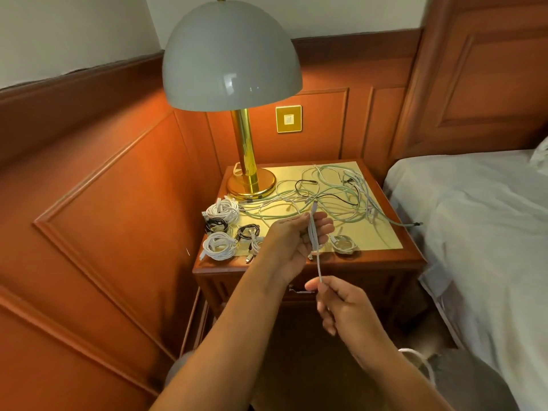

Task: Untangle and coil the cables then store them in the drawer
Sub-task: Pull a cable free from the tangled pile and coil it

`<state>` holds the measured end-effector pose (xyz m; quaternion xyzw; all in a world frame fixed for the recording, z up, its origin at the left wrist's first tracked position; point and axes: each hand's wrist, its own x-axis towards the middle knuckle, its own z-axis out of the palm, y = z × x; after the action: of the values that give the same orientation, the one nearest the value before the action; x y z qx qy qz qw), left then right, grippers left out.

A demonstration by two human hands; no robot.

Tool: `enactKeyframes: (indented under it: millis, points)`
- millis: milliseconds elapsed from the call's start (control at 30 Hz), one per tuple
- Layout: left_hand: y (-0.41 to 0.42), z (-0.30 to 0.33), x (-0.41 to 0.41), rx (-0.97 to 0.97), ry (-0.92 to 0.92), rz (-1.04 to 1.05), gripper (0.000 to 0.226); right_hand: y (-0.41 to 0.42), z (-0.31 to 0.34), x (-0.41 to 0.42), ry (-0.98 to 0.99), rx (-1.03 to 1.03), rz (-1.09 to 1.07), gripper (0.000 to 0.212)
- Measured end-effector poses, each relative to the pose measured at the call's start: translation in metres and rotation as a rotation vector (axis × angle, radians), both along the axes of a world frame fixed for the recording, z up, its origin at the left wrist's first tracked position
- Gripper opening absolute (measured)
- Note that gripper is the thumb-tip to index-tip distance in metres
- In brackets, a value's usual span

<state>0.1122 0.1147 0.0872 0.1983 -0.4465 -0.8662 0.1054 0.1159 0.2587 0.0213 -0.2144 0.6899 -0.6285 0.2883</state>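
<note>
**Coiling One Cable While the Tangle Waited**

Winding was the step in hand, by the look of it. The left hand (299, 235) had its fingers curled round a small bundle of loops of a white cable (316, 250), palm turned toward the camera, held just above the front of the nightstand (311, 264). From that bundle the cable ran straight down and slightly right to the right hand (338, 304), which pinched it between thumb and fingertips. So its long axis ran near-vertical in view between the two hands, the left one higher and farther away, the right one nearer the person. A white loop trailed low beside the right forearm, likely the slack of the same cable, though that could not be confirmed.

Beyond the left hand lay the loose tangle (332, 194) of white, pale green and black cables. Finished coils (221, 229) sat at the left of the top, one more coil (344, 243) just right of the left hand. The drawer (350, 287) below looked closed, its handle partly hidden.

A lamp (234, 69) stood at the back; the wall plate (288, 118) carried nothing readable.
</note>
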Motion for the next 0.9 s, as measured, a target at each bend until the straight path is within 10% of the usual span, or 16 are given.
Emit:
enactKeyframes:
  millis: [333, 633, 900]
  points:
    - [-0.009, 0.017, 0.027, -0.028, 0.156, -0.122, 0.032, -0.001, -0.025, -0.047, -0.125, 0.074, 0.030, 0.026]
    - [0.001, -0.010, 0.026, -0.823, -0.248, -0.345, 0.031, -0.017, 0.071, -0.070, 0.571, 0.173, -0.157, 0.025]
    - [0.003, -0.011, 0.017, 0.001, -0.049, -0.045, 0.029, -0.007, 0.010, -0.002, 0.157, 0.027, -0.079, 0.023]
